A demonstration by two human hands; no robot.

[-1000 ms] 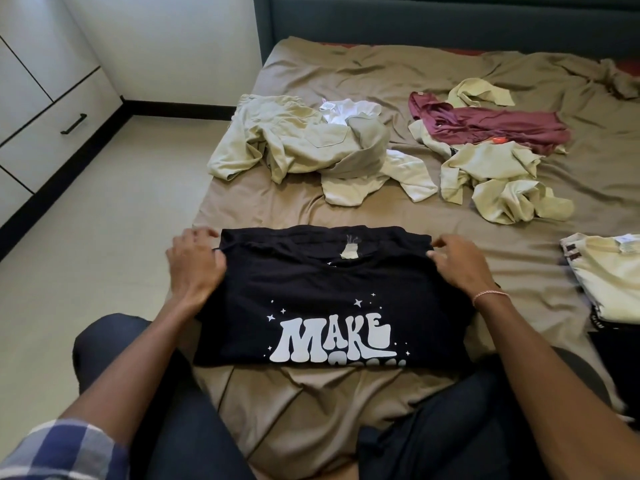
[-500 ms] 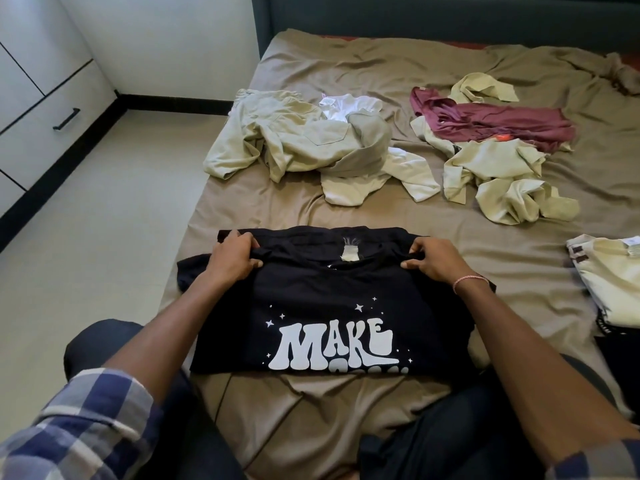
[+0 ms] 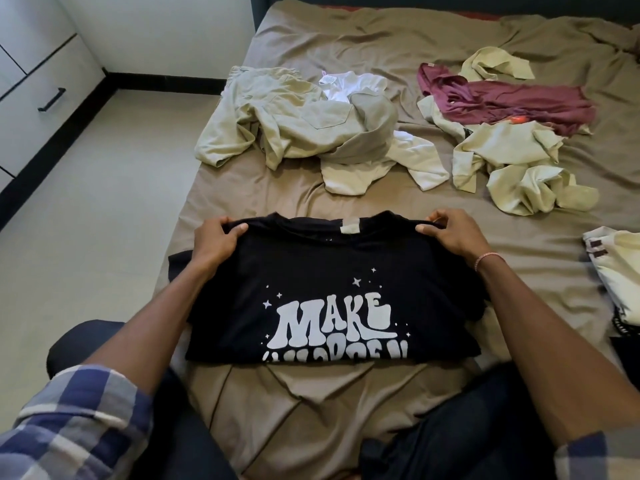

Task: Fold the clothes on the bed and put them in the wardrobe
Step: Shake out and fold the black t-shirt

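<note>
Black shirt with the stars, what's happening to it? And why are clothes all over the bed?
A person is folding it. The left hand and right hand each grip one end of the top edge of the black T-shirt, which lies partly folded on the brown bed sheet in front of them. Farther up the bed, a beige pile, a maroon garment and a pale green heap lie crumpled, not yet folded. A pale folded garment sits at the right edge.
</note>
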